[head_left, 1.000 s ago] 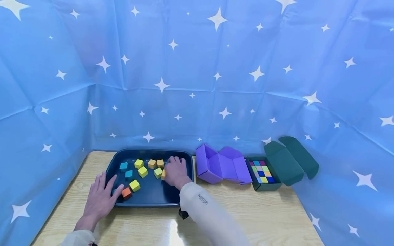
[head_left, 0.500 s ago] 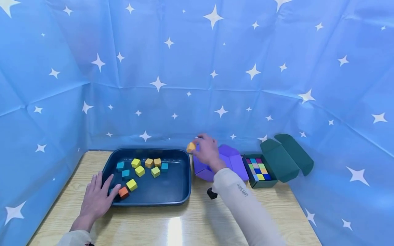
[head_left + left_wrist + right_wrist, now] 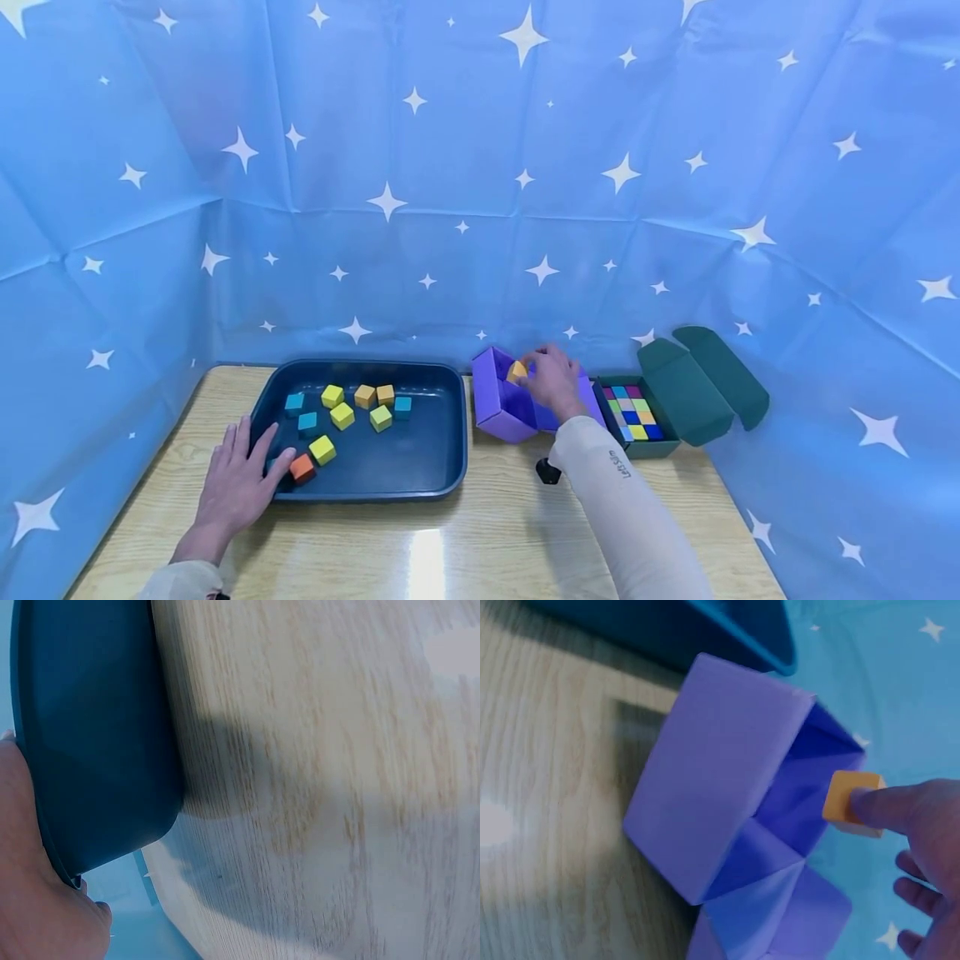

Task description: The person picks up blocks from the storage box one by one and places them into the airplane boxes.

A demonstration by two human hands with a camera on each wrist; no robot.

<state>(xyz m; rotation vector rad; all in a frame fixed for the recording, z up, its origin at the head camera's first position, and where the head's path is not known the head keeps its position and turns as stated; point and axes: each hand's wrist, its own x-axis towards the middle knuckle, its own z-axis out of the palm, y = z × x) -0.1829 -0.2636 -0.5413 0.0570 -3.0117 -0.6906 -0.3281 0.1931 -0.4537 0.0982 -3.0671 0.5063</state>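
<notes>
An orange cube point(image 3: 845, 796) is pinched in my right hand point(image 3: 553, 381), held at the far end of the open purple box point(image 3: 504, 407). In the right wrist view the thumb presses one face of the cube, beside the box's opening. On the left rim of the dark blue tray point(image 3: 405, 475) rests my left hand point(image 3: 236, 487), its fingers spread and straight. Inside the tray lie loose cubes: several yellow ones point(image 3: 342, 416), orange ones point(image 3: 365, 396), teal ones point(image 3: 308, 425) and a red-orange one point(image 3: 302, 468) near my left thumb.
A green box point(image 3: 652, 450) with its lid folded back stands right of the purple box, filled with rows of coloured cubes point(image 3: 632, 413). All stand on a wooden table point(image 3: 360, 550). Blue starred cloth point(image 3: 450, 167) hangs behind and at both sides.
My right hand has lifted the orange cube out of the tray and carried it right to the purple box. My left hand has stayed on the tray's rim.
</notes>
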